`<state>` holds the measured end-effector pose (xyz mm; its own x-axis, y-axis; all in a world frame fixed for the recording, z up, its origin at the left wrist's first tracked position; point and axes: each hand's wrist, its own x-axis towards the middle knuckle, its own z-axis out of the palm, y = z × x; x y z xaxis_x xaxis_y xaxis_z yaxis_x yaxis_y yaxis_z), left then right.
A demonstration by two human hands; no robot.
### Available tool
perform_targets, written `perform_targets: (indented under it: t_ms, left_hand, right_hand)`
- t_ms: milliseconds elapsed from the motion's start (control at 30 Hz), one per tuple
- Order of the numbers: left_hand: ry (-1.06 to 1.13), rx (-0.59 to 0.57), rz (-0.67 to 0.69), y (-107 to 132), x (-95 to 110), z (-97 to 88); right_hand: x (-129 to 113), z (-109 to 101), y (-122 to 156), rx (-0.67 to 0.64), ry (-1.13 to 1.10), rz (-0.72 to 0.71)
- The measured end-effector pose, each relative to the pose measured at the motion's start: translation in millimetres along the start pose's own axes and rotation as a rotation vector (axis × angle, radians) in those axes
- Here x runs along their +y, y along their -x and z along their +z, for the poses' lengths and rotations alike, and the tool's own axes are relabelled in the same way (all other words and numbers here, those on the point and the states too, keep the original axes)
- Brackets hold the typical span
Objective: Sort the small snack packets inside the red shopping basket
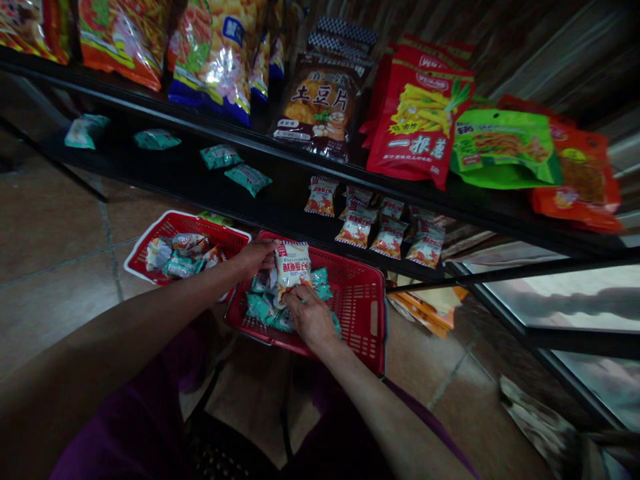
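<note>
A small white and orange snack packet (293, 263) is held upright over the larger red basket (357, 303). My left hand (259, 257) grips its upper left edge, fingers closed. With bent fingers my right hand (311, 313) pinches its lower edge. Below the packet, inside the basket, lie several green snack packets (261, 308), partly covered by my right hand. Similar white and orange packets (356, 225) stand in rows on the lower black shelf (287, 207), just beyond the basket.
A smaller red basket (235, 235) with mixed packets sits to the left. Green packets (249, 179) are spread along the lower shelf. Large snack bags (420, 113) line the upper shelf, whose black edge (350, 175) overhangs the lower one. Orange packages (425, 307) lie on the floor at right.
</note>
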<state>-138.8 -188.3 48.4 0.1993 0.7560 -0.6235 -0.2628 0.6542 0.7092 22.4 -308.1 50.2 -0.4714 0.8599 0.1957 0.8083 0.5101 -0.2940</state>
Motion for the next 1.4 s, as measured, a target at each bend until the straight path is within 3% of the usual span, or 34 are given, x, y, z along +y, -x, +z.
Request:
perform_targets:
  t_ms: [600, 1033, 1400]
  left_hand:
    - [0.008, 0.041, 0.015, 1.5, 3.2, 2.1]
    - [0.025, 0.089, 0.021, 8.9, 10.0, 6.3]
    - [0.046, 0.084, 0.027, 6.3, 8.2, 4.1]
  right_hand:
    - [1.2, -0.9, 0.4, 0.017, -0.023, 0.029]
    - [-2.5, -4.2, -0.6, -0.017, -0.196, 0.204]
    - [-2.5, -5.8, -0.7, -0.008, -0.146, 0.171]
